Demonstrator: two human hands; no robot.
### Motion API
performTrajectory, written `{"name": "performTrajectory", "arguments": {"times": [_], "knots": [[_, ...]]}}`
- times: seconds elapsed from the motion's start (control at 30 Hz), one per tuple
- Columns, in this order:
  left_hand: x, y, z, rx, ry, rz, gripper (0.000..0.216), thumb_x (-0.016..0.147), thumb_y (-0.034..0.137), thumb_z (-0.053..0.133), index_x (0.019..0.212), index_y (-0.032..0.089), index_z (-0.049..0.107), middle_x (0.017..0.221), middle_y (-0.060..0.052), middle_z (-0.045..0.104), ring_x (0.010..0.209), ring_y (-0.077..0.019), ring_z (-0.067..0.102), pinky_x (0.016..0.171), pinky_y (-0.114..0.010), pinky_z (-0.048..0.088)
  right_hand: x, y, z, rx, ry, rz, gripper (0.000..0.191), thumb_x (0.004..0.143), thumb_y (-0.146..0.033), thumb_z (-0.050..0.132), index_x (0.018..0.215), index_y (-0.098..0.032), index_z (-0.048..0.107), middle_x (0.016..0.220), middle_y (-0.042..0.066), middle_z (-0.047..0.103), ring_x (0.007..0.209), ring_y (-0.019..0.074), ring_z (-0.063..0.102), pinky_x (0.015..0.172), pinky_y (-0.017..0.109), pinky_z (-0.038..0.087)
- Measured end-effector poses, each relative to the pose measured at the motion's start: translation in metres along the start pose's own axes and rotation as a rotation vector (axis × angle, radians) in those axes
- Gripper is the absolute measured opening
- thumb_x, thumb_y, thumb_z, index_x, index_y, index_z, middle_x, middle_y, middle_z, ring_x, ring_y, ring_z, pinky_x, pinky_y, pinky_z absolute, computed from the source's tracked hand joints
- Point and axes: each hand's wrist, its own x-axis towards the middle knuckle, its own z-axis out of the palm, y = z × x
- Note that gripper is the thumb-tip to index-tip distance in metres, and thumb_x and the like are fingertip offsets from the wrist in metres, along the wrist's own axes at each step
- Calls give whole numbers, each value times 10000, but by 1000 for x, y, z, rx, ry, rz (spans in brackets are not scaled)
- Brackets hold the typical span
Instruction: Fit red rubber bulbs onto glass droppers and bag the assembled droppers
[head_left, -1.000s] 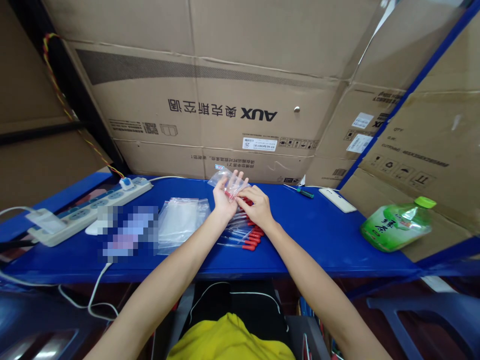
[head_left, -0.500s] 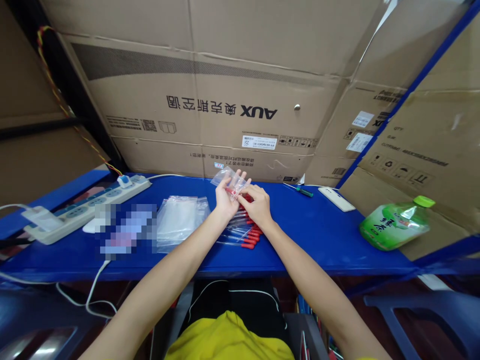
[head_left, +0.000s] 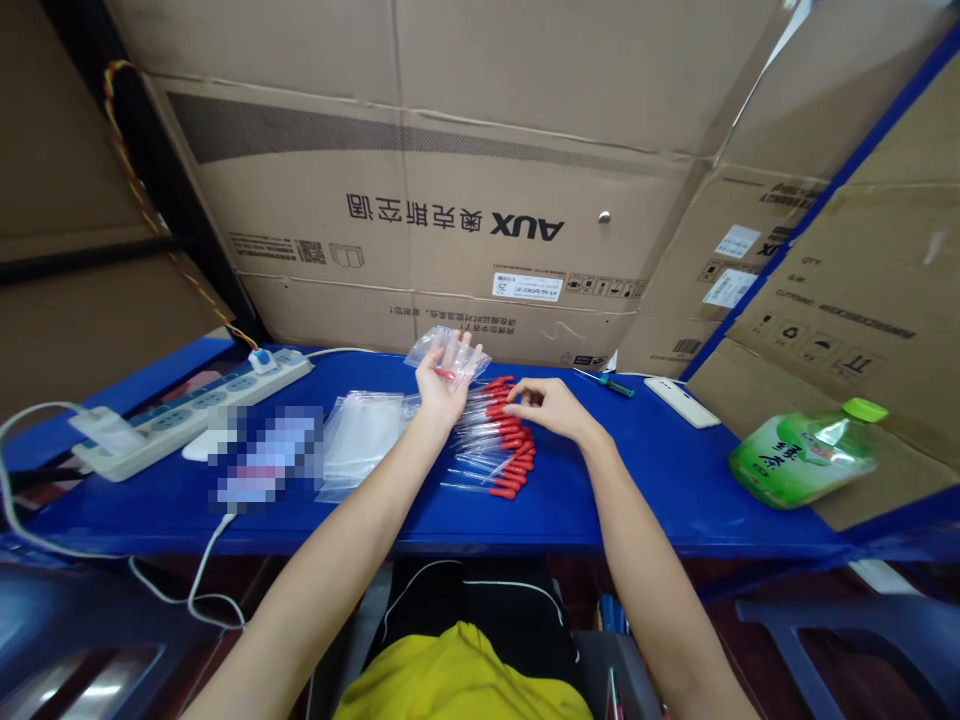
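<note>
My left hand (head_left: 441, 390) holds up a clear plastic bag (head_left: 415, 347), which lies across its palm-up fingers with something red inside. Below and to its right, a fanned row of clear droppers with red bulbs (head_left: 516, 445) lies on the blue table. At the upper bulbs of this row is my right hand (head_left: 555, 405), with thumb and index finger curled together in a pinch on one dropper's red bulb. A stack of empty clear zip bags (head_left: 364, 435) rests left of my left forearm.
Along the left stands a white power strip (head_left: 195, 410) with cables, near a blurred phone-like object (head_left: 266, 460). A green screwdriver (head_left: 615, 385), a white phone-like slab (head_left: 681, 402) and a green tea bottle (head_left: 802, 455) lie to the right. Cardboard panels (head_left: 450, 150) wall the back.
My right hand has come away from the bag and moved right and slightly down to the red bulbs. My left hand has kept the bag and shifted a little left.
</note>
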Motion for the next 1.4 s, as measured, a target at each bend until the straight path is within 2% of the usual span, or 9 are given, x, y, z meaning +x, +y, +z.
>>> {"name": "performTrajectory", "arguments": {"times": [0.07,0.17,0.27,0.4,0.67,0.83,1.0,1.2,1.4], "knots": [[1,3,0,-2,14,9,426,858,72,509,1247,222,597,1330,-99,696,1294,-271,646,1099,-541,517,-2,6,-2,-4,-115,53,364,764,-483,830,958,-190,733,647,-45,649,577,125,560,589,247,401],[1,4,0,12,26,16,379,856,84,508,1197,216,610,1329,-96,694,1293,-268,646,1093,-536,521,-2,9,1,-39,-132,63,411,712,-467,874,977,-200,708,710,-41,687,616,126,590,617,243,420],[2,4,-2,19,25,22,364,847,87,511,1173,214,612,1347,-98,684,1298,-278,641,1078,-535,533,-2,7,3,-53,-116,59,359,737,-430,859,963,-204,692,772,-21,723,654,132,623,649,250,445],[5,4,-4,18,19,32,420,835,85,509,1218,233,597,1357,-93,679,1291,-279,647,1064,-533,542,-3,6,1,-42,-129,63,322,753,-402,846,953,-204,689,738,-21,717,645,139,635,653,257,461],[2,5,-2,40,42,41,426,847,95,495,1236,230,603,1344,-94,686,1273,-268,659,1067,-522,543,0,11,0,110,-68,8,252,789,-395,798,887,-177,718,782,21,724,690,152,646,654,271,494],[2,6,-1,43,55,42,449,843,95,504,1257,243,593,1344,-87,687,1266,-266,664,1065,-520,545,-3,12,-3,90,-96,90,284,763,-424,820,884,-177,746,800,31,751,686,157,659,639,271,497],[2,5,-1,32,55,47,445,850,104,496,1265,241,580,1351,-91,683,1274,-272,658,1064,-522,547,-7,9,-6,65,-174,155,222,809,-402,769,837,-182,781,767,41,770,688,176,684,627,276,489],[1,5,0,29,56,48,453,851,98,494,1275,235,579,1364,-98,677,1293,-271,645,1070,-520,541,-6,-3,-10,105,-36,75,231,795,-404,775,824,-176,767,794,39,767,706,173,674,675,294,504],[2,7,0,7,69,48,421,862,111,493,1253,228,591,1371,-98,669,1317,-279,627,1085,-519,537,-3,-8,-13,265,339,-20,279,796,-463,789,812,-196,713,772,31,725,693,169,631,662,302,497]]}}
